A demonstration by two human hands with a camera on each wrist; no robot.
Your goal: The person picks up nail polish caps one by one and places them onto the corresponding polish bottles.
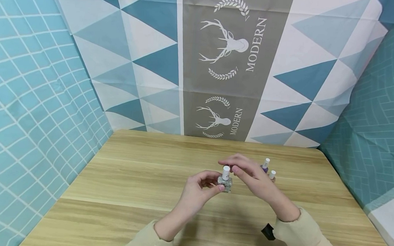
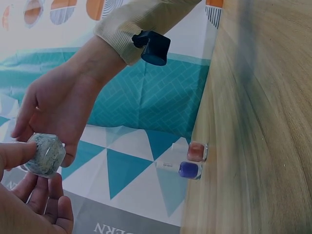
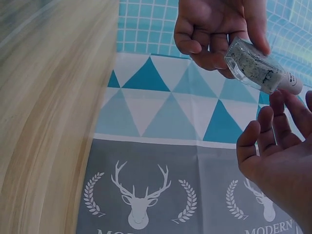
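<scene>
My left hand (image 1: 196,188) holds a nail polish bottle (image 1: 225,184) of clear glass with speckled pale polish, pinched between thumb and fingers. Its white cap (image 1: 226,173) points upward, above the table. My right hand (image 1: 249,174) is at the cap, thumb on one side and fingers behind. In the right wrist view, fingertips (image 3: 277,100) lie at or very near the cap, loosely bent; firm contact is not clear. The left wrist view shows the bottle's base, with the cap hidden behind it.
On the wooden table (image 1: 130,182), a purple nail polish bottle (image 2: 190,169) and a reddish-brown one (image 2: 197,151) stand side by side, beyond my right wrist. Patterned cloth (image 1: 216,64) hangs at the back and sides. A black device (image 1: 268,231) is by the right sleeve.
</scene>
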